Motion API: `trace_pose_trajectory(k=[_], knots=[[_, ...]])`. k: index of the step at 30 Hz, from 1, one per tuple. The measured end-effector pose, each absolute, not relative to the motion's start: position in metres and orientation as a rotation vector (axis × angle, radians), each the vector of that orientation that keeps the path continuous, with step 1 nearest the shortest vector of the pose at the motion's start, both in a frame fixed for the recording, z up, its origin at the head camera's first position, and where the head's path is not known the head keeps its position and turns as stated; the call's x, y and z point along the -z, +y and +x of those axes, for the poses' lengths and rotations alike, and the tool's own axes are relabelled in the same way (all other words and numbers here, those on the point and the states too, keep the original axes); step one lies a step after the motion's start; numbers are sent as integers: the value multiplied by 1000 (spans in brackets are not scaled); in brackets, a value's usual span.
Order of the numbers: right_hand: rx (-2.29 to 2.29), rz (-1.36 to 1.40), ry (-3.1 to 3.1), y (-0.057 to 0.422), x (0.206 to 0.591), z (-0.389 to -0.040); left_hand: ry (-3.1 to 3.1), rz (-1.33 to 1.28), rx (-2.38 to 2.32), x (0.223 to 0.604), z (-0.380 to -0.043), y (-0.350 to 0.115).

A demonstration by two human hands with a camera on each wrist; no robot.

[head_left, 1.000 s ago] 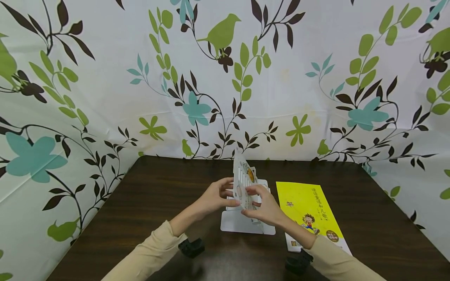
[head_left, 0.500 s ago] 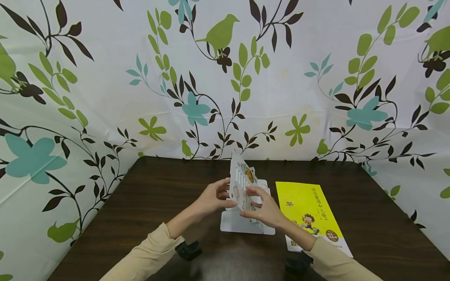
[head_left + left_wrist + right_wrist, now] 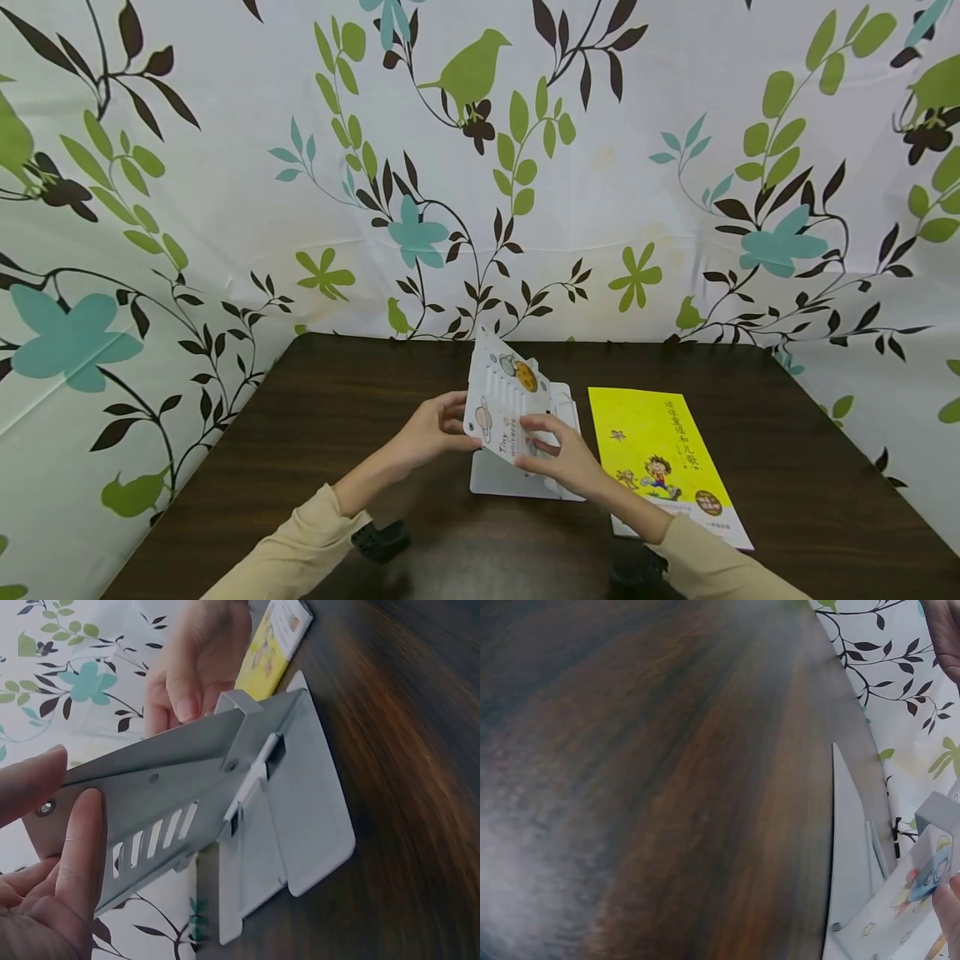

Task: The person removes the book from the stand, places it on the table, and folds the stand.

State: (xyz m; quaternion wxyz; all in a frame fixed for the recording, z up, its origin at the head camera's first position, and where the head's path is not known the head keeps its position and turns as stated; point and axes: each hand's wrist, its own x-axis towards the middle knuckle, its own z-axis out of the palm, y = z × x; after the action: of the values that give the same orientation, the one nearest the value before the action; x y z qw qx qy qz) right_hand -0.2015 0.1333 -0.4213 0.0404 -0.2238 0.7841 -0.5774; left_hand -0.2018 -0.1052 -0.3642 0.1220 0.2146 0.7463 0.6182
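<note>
A white metal book stand [image 3: 495, 398] with a slotted upper plate bearing planet pictures and the words "Tiny universe" stands mid-table on its flat base [image 3: 491, 479]. Its plate is raised, tilted and turned partly sideways. My left hand [image 3: 429, 435] pinches the plate's left edge, thumb in front and fingers behind. At the plate's lower right, my right hand [image 3: 566, 457] holds it with thumb and fingers. The left wrist view shows the plate's bare metal back [image 3: 172, 784] and the hinge [image 3: 251, 780] joining it to the base.
A yellow book [image 3: 645, 433] with a cartoon child on its cover lies flat right of the stand, partly under my right forearm. The dark wooden table [image 3: 337, 417] ends at a leaf-and-bird patterned cloth [image 3: 585, 167] behind.
The stand's plate has swung left, so its printed face now shows more fully. My left hand has moved left and slightly down with the plate's edge; the right hand has barely moved.
</note>
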Motion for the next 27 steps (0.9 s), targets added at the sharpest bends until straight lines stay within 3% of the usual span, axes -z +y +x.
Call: trace_pose_trajectory(k=[27], knots=[[1514, -655, 2435, 142, 436, -198, 2254, 447, -1745, 407, -201, -140]])
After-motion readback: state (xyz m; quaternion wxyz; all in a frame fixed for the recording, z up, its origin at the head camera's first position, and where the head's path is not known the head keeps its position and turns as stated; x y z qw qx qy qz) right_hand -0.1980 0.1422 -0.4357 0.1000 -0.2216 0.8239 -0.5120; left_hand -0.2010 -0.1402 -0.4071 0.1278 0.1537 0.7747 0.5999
